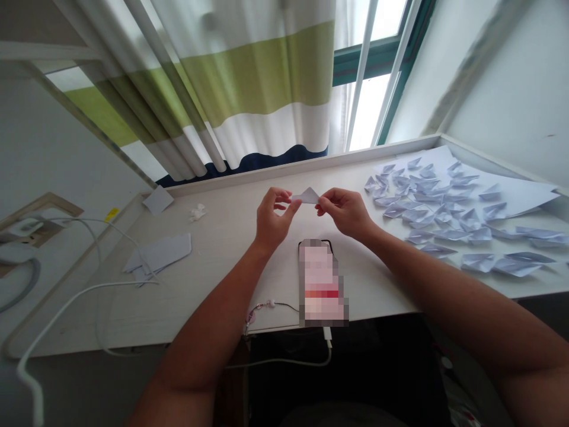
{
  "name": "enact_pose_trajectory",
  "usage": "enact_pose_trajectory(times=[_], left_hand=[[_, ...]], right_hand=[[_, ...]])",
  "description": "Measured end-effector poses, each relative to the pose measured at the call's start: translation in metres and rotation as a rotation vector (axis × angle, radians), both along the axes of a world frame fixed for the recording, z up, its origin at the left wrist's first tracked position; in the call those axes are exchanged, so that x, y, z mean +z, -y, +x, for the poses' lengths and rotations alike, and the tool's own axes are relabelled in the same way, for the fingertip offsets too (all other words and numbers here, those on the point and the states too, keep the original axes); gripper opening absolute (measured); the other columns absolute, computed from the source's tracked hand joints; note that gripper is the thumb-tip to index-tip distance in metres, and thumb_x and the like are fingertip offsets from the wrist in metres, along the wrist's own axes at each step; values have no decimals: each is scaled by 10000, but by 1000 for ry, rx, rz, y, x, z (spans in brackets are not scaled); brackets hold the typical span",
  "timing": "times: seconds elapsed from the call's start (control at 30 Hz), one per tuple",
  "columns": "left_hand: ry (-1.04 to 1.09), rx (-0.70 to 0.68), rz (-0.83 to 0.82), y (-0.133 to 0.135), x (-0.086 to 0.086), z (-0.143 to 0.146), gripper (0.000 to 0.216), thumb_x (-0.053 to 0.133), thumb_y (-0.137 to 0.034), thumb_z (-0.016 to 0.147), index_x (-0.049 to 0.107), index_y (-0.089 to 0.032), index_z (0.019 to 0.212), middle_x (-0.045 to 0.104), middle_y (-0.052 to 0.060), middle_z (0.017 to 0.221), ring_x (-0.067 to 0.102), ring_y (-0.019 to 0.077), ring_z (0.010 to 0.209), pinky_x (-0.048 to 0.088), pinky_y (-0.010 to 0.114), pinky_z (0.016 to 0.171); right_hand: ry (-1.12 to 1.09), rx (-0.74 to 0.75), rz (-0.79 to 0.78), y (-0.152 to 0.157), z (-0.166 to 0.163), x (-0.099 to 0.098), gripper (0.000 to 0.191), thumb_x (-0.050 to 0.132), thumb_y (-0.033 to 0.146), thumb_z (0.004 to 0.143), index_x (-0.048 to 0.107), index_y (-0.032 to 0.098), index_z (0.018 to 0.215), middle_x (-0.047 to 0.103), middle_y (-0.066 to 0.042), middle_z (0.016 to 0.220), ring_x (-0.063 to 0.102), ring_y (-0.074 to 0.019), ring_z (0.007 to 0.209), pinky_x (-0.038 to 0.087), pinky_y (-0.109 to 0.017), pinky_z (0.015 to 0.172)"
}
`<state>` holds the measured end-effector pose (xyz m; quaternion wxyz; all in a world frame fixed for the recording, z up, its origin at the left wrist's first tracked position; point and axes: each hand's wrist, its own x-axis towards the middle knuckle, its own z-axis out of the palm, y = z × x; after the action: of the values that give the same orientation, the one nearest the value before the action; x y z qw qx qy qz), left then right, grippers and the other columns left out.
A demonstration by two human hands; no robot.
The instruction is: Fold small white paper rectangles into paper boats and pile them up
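Observation:
A small folded piece of white paper (307, 194) is held up above the desk between my two hands. The thumb and fingers of my left hand (275, 216) pinch its left end. At its right corner, my right hand (344, 207) grips it between thumb and forefinger. The paper has a pointed top and looks partly folded. Below my hands a phone (320, 281) lies on the desk, its screen blurred out. To the right, many folded white paper pieces (438, 213) are spread over the desk, nearest to my right hand.
Flat paper sheets (166, 252) and a paper square (158, 200) lie on the left, near a crumpled scrap (197, 212). A white cable (66, 308) loops over the left desk edge. A large white sheet (524, 187) lies under some folded pieces. A curtain (267, 71) hangs behind.

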<state>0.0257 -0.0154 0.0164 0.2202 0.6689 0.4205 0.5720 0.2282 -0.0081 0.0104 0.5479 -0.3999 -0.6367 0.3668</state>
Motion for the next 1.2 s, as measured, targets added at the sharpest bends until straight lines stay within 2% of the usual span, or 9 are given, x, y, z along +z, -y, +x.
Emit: enact_pose_trajectory(times=[0.17,0.27,0.37,0.63,0.83,0.93,1.0,1.1,1.2], left_hand=[[78,-31,-33,-5,-8,1,247,831,-421,923,721,-202,957,786,26,916,781,169,823,611,299,798],[138,-31,-49,-7,-8,0,259,858,-411,893,792,-184,998,816,57,945,788,191,870,631,339,860],[152,-48,-145,-6,-5,-2,284,899,-385,840,826,-173,1015,833,86,1001,784,211,922,632,370,894],[195,-229,-351,-9,-1,-7,333,925,-447,795,803,-152,893,772,55,862,673,151,784,565,315,789],[272,-231,-320,-10,-1,-7,280,952,-328,747,808,-161,920,733,17,818,645,125,769,532,293,786],[356,-235,-357,-9,1,-7,423,986,-268,675,816,-187,1054,725,-13,812,670,127,787,547,304,822],[404,-237,-401,-10,2,-7,456,1001,-259,645,821,-191,1059,747,-7,832,686,131,804,557,315,850],[435,-252,-459,-10,2,-7,360,1006,-328,663,818,-184,933,789,31,873,713,145,825,571,322,851],[414,-285,-520,-8,3,-6,395,998,-441,696,805,-185,927,812,60,876,760,177,812,595,329,797]], right_hand=[[-41,-9,6,-5,1,-4,319,786,488,885,708,195,783,766,-51,740,725,-183,674,612,-358,687],[-34,26,6,-4,0,-4,334,789,510,897,711,198,806,760,-45,755,719,-177,679,629,-366,703],[-33,40,13,-3,0,-4,351,789,533,910,706,205,814,748,-40,760,711,-175,683,643,-380,720],[-19,65,34,-1,1,-2,335,771,508,931,712,193,833,758,-51,780,712,-180,706,649,-386,716],[11,117,28,-3,3,-3,377,756,548,949,743,182,861,771,-64,794,724,-186,725,652,-370,686],[-19,145,9,-4,3,-3,399,773,576,935,755,181,878,776,-64,800,733,-187,727,654,-361,669],[-52,165,-13,-4,3,-3,400,789,580,920,765,181,900,783,-65,813,739,-188,728,654,-355,654],[-90,181,-28,-3,2,-2,384,814,566,901,764,186,885,778,-55,788,727,-176,692,647,-344,632],[-98,174,-31,-2,1,0,370,827,547,891,755,187,842,760,-43,744,696,-160,637,637,-338,612]])
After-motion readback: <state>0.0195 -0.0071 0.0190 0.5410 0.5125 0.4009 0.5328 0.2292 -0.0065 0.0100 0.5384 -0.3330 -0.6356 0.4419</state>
